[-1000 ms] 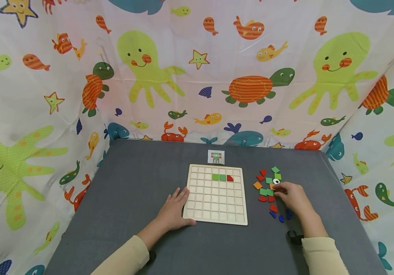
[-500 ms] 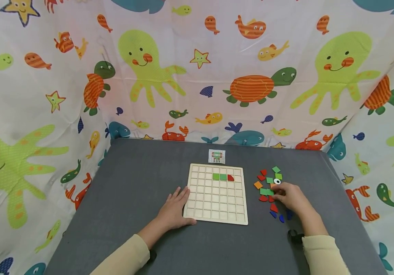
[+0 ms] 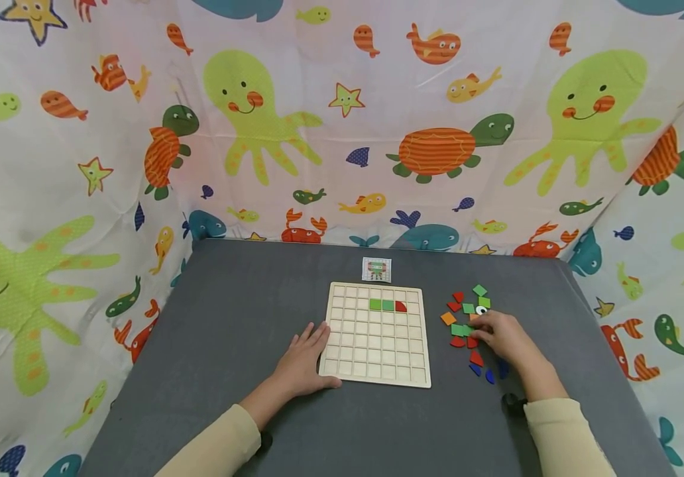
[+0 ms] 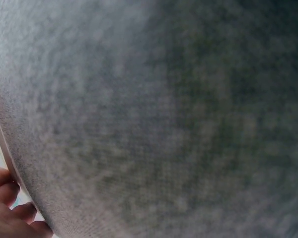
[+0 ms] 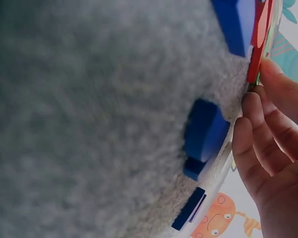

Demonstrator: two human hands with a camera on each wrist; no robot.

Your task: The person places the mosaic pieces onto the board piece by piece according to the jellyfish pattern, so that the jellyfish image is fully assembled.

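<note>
My left hand point(image 3: 303, 363) rests against the left edge of a pale wooden grid board point(image 3: 350, 346), fingers stretched along it and thumb at its lower corner. Two green square tiles point(image 3: 381, 305) and a red quarter-round tile point(image 3: 400, 307) lie in the board's upper cells. At the loose pieces on the right, my right hand point(image 3: 506, 336) pinches the edge of a green square tile point(image 3: 464, 330). In the right wrist view a thin green edge point(image 5: 258, 78) shows by the thumb; the fingers hide most of that spot.
A small picture card point(image 3: 376, 270) lies behind the board. Around my right hand are orange point(image 3: 449, 318), red point(image 3: 458, 342) and blue pieces point(image 5: 204, 130), plus a round white eye piece point(image 3: 482, 310), partly covered. A patterned sea-animal curtain point(image 3: 342, 152) surrounds the grey table point(image 3: 246, 298).
My right hand has shifted slightly left and forward among the pieces, its fingers now at the green tile and covering part of the eye piece. The left hand and board stay put.
</note>
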